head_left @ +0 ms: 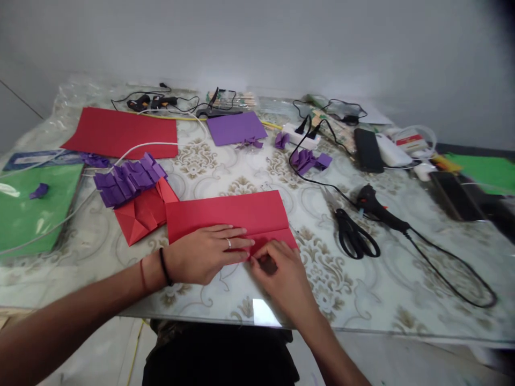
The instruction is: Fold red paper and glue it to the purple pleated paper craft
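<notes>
A sheet of red paper [227, 210] with a crease running along its length lies in front of me on the table. My left hand [203, 253] rests flat on it, fingers stretched toward the right. With thumb and fingertips together, my right hand [281, 271] pinches the sheet's near edge, close to the left fingertips. Part of that edge is hidden under both hands. Left of the sheet sits a folded red paper piece [142, 214], and a pleated purple paper strip [131, 179] lies partly over it.
Black-handled scissors [352, 236] and a corded glue gun [380, 209] lie to the right. A larger red sheet [129, 131], a purple sheet [236, 128] and a white power strip [301, 136] are farther back. Green paper [36, 209] lies at the left.
</notes>
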Motion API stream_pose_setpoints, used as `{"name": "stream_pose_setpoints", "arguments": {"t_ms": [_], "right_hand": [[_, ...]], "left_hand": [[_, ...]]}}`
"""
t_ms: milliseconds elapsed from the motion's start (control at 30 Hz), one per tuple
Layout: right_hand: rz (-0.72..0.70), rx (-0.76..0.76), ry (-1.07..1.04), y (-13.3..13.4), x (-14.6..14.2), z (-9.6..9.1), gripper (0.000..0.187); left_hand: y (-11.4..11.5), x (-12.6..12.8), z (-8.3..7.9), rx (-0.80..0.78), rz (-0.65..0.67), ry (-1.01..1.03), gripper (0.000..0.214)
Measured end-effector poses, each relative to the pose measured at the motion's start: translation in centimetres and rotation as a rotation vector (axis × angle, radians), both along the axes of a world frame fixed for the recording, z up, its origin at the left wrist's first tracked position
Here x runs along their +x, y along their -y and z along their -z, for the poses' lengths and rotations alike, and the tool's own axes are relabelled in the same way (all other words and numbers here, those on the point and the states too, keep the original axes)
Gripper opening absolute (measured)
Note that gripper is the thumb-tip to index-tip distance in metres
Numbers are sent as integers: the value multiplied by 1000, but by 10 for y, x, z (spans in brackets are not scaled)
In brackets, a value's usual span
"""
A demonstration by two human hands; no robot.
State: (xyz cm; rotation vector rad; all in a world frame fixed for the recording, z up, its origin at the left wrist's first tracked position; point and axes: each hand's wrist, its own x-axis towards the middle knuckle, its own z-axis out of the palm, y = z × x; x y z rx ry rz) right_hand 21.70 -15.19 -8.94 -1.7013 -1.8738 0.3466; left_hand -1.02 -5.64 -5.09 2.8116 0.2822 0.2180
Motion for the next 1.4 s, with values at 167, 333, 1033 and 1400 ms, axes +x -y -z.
{"name": "stream_pose_setpoints", "arguments": {"t_ms": [167, 333, 1033, 1400], "right_hand": [[26, 27, 25, 2, -6, 2, 18], [10, 27, 35, 0, -2, -2, 16], [-41, 33, 18, 12, -7, -5, 19], [-92, 32, -47, 30, -43, -8, 24]], "left_hand": [[-16, -1, 22, -34, 68, -52, 56], [3, -1, 25, 3, -53, -28, 55], [10, 13, 31, 5, -135, 43, 56], [9, 13, 32, 16, -123, -34, 56]]}}
